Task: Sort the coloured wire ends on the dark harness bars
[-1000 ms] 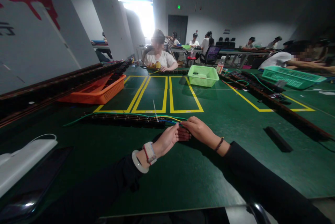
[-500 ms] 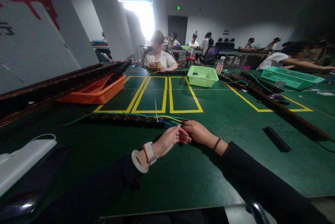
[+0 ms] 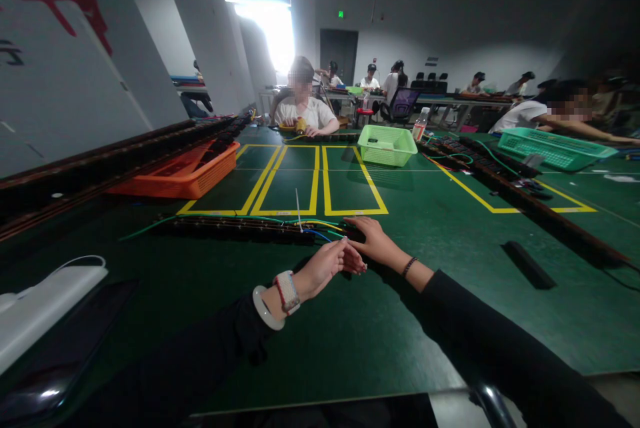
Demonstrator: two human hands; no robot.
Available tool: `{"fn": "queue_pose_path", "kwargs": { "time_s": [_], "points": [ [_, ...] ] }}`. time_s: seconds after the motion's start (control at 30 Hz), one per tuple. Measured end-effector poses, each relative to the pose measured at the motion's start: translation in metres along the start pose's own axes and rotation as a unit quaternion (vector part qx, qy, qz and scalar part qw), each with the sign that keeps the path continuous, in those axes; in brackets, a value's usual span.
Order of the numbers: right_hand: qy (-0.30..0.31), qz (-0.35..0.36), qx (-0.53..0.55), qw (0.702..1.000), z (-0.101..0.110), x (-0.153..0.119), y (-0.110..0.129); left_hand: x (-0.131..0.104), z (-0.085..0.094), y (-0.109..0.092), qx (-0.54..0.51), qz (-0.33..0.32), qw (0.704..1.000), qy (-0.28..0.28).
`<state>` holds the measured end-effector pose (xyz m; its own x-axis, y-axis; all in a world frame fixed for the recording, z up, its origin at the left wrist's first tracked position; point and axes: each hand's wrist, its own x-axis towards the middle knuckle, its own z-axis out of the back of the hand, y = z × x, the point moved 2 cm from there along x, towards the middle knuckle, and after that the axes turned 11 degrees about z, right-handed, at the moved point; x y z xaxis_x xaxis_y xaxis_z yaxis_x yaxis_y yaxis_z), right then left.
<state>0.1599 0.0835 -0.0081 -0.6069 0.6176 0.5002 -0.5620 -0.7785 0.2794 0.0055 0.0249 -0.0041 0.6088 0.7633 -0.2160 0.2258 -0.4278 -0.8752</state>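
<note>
One dark smartphone (image 3: pixel 75 341) and one white plastic box (image 3: pixel 50 311) lie nearest, at my left on the green table (image 3: pixel 370 341).

Two hands are at the wire ends. My left hand (image 3: pixel 325 268) is turned palm inward, fingers half curled; anything within them is hidden. My right hand (image 3: pixel 377 241) reaches over the ends with fingers stretched; I cannot tell whether either grips.

The wired black strip (image 3: pixel 240 229) lies crosswise, just left of my fingers. Wires counted: one blue wire (image 3: pixel 320 235), one yellow wire (image 3: pixel 320 223), and green wire (image 3: pixel 131 237), number unclear. Finding: wires lie along the strip and one white cable tie (image 3: pixel 299 208) is fitted; in my judgement, its upright tail is left to trim and the ends at my hands remain unsecured.

One loose black bar (image 3: pixel 529 265) lies to the right. Beyond are three baskets: orange basket (image 3: pixel 215 175), light green basket (image 3: pixel 387 155), teal basket (image 3: pixel 555 151). One bottle (image 3: pixel 420 125) stands near the middle one. Farther, one co-worker (image 3: pixel 313 111) sits opposite.
</note>
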Motion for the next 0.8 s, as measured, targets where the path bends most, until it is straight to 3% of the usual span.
{"fn": "queue_pose_path", "kwargs": {
  "time_s": [0.2,0.53,0.8],
  "points": [
    [0.048,-0.028,0.002,0.998,-0.007,0.007,0.003,0.001,-0.001,0.0,0.0,0.01,1.0,-0.002],
    [0.071,-0.08,0.095,0.99,-0.011,0.02,0.0,-0.001,-0.001,0.0,-0.04,0.034,0.999,-0.01],
    [0.083,-0.104,0.125,0.983,-0.005,0.019,0.016,-0.002,-0.001,0.0,-0.076,0.038,0.996,-0.03]
  ]
}}
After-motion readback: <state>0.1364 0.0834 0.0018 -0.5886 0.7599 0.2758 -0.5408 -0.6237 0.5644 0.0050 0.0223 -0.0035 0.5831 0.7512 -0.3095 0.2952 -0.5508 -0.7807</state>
